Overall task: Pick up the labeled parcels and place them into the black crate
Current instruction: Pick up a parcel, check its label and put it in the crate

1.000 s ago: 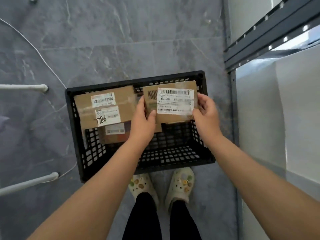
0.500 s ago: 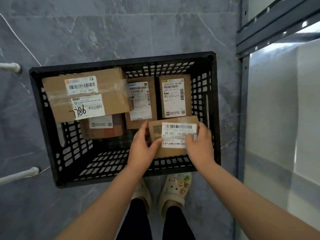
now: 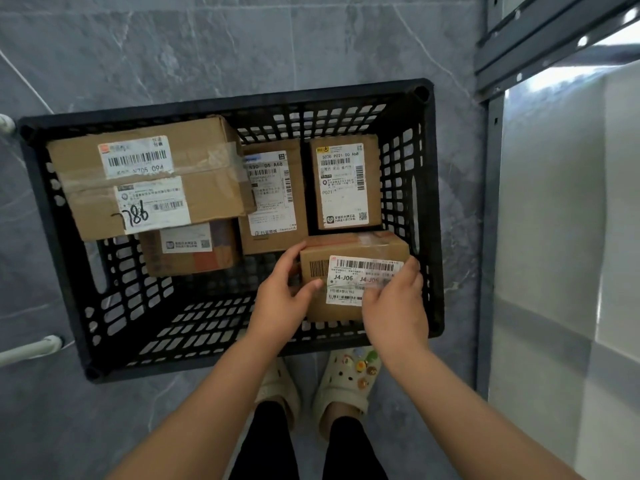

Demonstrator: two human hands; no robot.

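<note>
A black slatted crate (image 3: 429, 216) stands on the grey floor in front of my feet. Both hands hold a small cardboard parcel labelled J4-J06 (image 3: 349, 271) low inside the crate's near right corner. My left hand (image 3: 280, 299) grips its left side, and my right hand (image 3: 394, 310) covers its near right corner. Several other labelled parcels lie in the crate: a large box marked 786 (image 3: 149, 174) at the far left, a small box (image 3: 194, 247) partly beneath it, and two upright boxes (image 3: 273, 199) (image 3: 346, 181) behind the held one.
A grey metal shelf frame (image 3: 485, 237) with a pale panel stands close to the crate's right side. White tube legs (image 3: 31, 348) and a thin white cable lie on the floor at the left. My feet in pale clogs (image 3: 346, 379) are just behind the crate.
Both hands have lowered the J4-J06 parcel from above the crate's rim down into its near right corner. The view has closed in on the crate.
</note>
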